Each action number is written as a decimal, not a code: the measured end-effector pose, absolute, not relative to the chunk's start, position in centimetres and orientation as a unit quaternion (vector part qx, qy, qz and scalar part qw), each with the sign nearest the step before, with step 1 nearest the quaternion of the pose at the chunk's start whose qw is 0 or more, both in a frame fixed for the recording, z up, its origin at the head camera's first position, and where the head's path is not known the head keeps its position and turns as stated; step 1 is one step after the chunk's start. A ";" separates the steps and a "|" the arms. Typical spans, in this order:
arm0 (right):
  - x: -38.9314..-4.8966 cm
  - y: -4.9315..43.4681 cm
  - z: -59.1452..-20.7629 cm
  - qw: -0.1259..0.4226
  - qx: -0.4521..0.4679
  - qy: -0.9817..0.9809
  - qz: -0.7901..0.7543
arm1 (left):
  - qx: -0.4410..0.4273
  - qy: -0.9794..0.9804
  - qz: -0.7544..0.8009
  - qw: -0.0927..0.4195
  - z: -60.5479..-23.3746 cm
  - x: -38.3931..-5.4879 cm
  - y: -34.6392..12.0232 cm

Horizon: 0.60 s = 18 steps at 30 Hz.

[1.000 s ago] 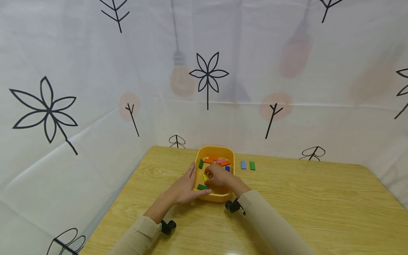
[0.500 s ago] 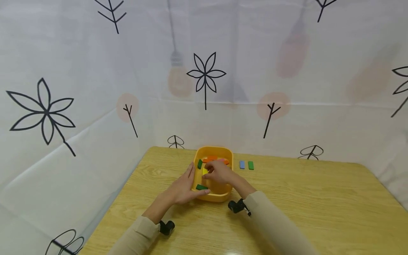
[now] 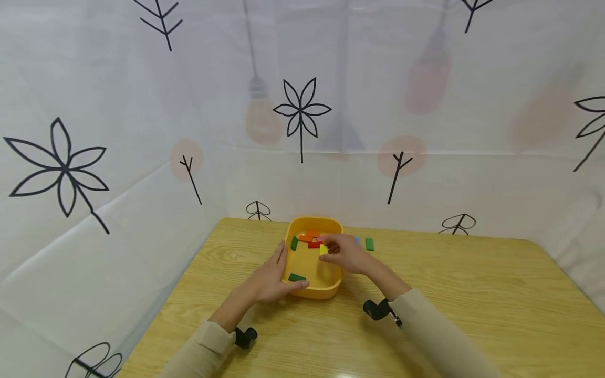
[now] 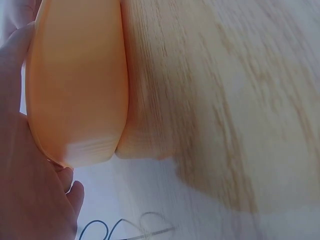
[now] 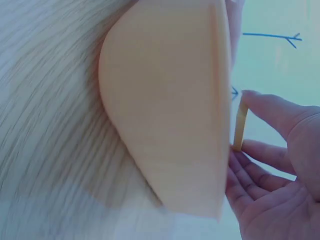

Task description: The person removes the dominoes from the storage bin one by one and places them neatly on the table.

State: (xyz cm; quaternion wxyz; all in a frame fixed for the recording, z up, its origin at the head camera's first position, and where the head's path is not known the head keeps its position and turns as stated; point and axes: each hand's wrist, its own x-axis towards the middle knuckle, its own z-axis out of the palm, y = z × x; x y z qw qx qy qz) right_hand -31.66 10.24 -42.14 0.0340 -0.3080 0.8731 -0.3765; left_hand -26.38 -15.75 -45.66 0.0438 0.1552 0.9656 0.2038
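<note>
My right hand (image 3: 350, 254) pinches a small flat yellow block (image 3: 323, 250) between thumb and fingertips, above the right half of an orange-yellow plastic bin (image 3: 315, 294). In the right wrist view that yellow block (image 5: 241, 125) stands edge-on between thumb and index finger, beside the bin's rim. My left hand (image 3: 270, 278) rests against the bin's near left corner, fingers straight along the left wall and thumb over the front rim. Inside the bin lie a red block (image 3: 314, 245), orange blocks (image 3: 309, 234), a pink block partly behind the right hand, and two green blocks (image 3: 296, 277).
On the wooden table (image 3: 449, 304), right of the bin, lie a green block (image 3: 369, 244) and a light blue block (image 3: 357, 240) partly hidden by my right hand. A white printed cloth (image 3: 302, 184) hangs behind the table and along its left side.
My right hand has lifted the yellow block from the bin's floor and carried it to the right. The red block now shows. The left hand stays at the bin.
</note>
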 end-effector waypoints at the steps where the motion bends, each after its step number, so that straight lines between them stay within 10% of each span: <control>1: -31.6 10.6 -41.9 0.033 -0.305 0.873 -0.379 | 0.155 0.966 0.204 0.043 -45.6 -26.4 -15.8; 18: -32.4 17.9 -42.6 -0.035 -0.268 0.894 -0.357 | 0.157 0.965 0.207 0.043 -45.6 -26.4 -15.9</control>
